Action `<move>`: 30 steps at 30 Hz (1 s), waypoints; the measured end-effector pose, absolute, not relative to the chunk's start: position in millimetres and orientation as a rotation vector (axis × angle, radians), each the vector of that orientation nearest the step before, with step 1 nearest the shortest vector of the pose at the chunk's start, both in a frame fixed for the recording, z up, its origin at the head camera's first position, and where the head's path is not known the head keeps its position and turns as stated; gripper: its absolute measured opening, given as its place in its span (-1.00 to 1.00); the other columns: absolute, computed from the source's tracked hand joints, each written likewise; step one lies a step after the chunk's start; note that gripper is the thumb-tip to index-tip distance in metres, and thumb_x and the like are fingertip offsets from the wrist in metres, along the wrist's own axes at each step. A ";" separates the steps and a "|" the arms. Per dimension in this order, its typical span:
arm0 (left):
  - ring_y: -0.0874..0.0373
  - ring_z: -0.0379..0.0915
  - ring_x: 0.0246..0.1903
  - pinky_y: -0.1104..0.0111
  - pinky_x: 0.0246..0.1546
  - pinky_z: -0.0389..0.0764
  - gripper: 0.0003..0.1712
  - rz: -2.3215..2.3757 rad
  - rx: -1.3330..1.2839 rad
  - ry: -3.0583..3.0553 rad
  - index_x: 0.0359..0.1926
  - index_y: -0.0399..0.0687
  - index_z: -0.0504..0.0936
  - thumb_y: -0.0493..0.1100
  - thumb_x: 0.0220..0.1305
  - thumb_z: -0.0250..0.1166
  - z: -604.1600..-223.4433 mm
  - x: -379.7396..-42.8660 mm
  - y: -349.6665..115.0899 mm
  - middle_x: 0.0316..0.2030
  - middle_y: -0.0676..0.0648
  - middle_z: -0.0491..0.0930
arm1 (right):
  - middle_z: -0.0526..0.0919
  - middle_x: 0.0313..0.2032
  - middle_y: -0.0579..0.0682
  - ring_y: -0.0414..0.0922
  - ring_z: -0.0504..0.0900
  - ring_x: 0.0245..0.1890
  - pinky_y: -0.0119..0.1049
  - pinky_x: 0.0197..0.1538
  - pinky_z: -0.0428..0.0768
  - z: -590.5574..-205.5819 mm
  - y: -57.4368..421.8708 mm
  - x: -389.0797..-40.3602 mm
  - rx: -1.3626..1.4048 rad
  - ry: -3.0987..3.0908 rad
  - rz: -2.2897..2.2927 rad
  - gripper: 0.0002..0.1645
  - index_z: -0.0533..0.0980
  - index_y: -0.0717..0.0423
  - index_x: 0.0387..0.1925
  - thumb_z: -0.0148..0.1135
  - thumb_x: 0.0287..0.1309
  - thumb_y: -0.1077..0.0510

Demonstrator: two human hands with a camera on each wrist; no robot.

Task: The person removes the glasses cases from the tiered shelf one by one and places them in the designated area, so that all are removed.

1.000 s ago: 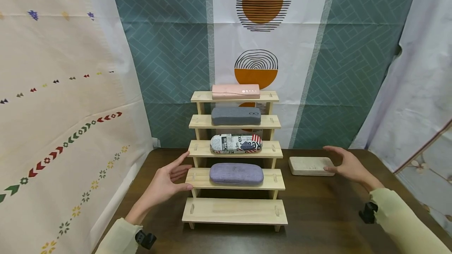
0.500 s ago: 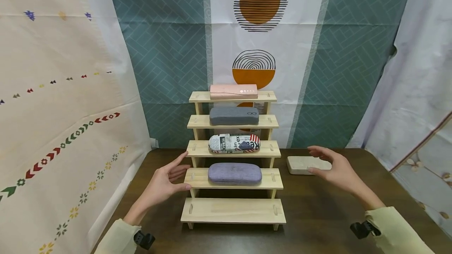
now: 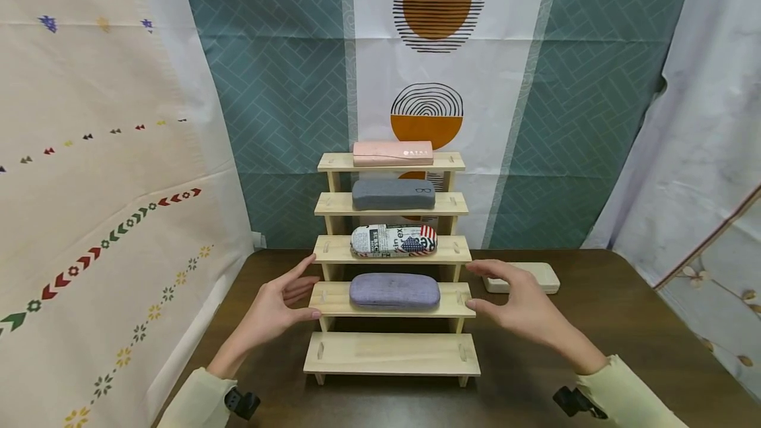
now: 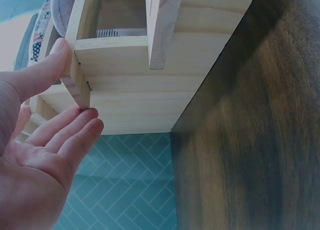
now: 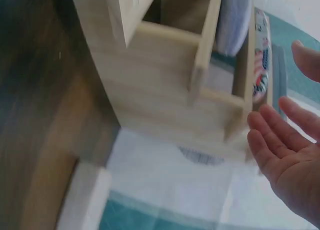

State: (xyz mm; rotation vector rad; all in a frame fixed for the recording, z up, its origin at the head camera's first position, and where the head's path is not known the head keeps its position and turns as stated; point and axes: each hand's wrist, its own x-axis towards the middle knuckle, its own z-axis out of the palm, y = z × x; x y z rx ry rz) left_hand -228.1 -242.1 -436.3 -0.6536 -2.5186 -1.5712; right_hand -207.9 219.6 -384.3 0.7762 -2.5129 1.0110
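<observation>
A tiered wooden display stand (image 3: 392,354) rises in steps, with its lowest step bare. My left hand (image 3: 270,312) grips its left side; in the left wrist view the thumb lies on a step board (image 4: 70,79) and fingertips touch its opposite edge. My right hand (image 3: 523,299) is at the stand's right side, fingers spread, thumb near the step's end; contact is unclear. In the right wrist view a gap shows between fingers and boards. On the steps lie a purple glasses case (image 3: 395,290), a newsprint-patterned glasses case (image 3: 394,241), a grey glasses case (image 3: 394,194) and a pink glasses case (image 3: 393,153).
A cream case (image 3: 543,276) lies on the dark wooden table (image 3: 594,322), behind my right hand and right of the stand. Patterned cloths hang around the table: a teal and white one (image 3: 273,117) behind, a cream one (image 3: 119,150) at left, a pale one at right.
My right hand has moved left from the cream case to the stand's right side. My left hand stays at the stand's left side. The cases have not moved on the steps.
</observation>
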 end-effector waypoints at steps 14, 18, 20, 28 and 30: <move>-0.21 0.55 0.26 0.04 0.20 0.62 0.20 -1.578 -0.662 -2.511 0.64 0.16 0.26 -0.33 0.05 0.67 -437.7 -228.1 -243.8 0.26 -0.33 0.59 | 0.61 0.30 0.07 0.11 0.58 0.29 0.20 0.29 0.57 -404.2 167.5 -219.4 0.783 -2.640 1.094 -0.13 0.53 0.14 0.39 0.65 0.09 -0.02; -0.21 0.55 0.26 0.05 0.19 0.62 0.20 -1.575 -0.667 -2.508 0.64 0.15 0.26 -0.33 0.05 0.67 -437.5 -228.6 -243.4 0.26 -0.36 0.58 | 0.62 0.29 0.08 0.09 0.60 0.28 0.11 0.29 0.59 -407.7 158.4 -224.1 0.782 -2.638 1.083 -0.11 0.52 0.15 0.39 0.67 0.06 -0.01; -0.21 0.55 0.26 0.05 0.20 0.62 0.20 -1.575 -0.664 -2.509 0.64 0.15 0.26 -0.33 0.04 0.67 -437.4 -228.6 -243.2 0.25 -0.34 0.59 | 0.63 0.28 0.07 0.06 0.60 0.27 0.07 0.29 0.59 -409.4 154.9 -226.5 0.784 -2.632 1.078 -0.11 0.54 0.16 0.37 0.69 0.04 0.00; -0.21 0.55 0.26 0.06 0.20 0.63 0.20 -1.575 -0.664 -2.510 0.64 0.16 0.26 -0.34 0.05 0.67 -437.7 -228.2 -243.0 0.26 -0.29 0.60 | 0.66 0.24 0.02 -0.02 0.64 0.20 0.04 0.21 0.63 -413.6 145.6 -233.5 0.806 -2.600 1.074 -0.14 0.58 0.11 0.33 0.71 0.02 -0.03; -0.21 0.55 0.26 0.07 0.20 0.63 0.20 -1.574 -0.668 -2.508 0.64 0.15 0.26 -0.34 0.05 0.67 -437.9 -228.2 -243.1 0.26 -0.29 0.60 | 0.66 0.23 0.03 -0.02 0.65 0.16 0.03 0.16 0.64 -414.5 144.4 -234.0 0.812 -2.604 1.085 -0.15 0.58 0.08 0.33 0.71 0.03 -0.06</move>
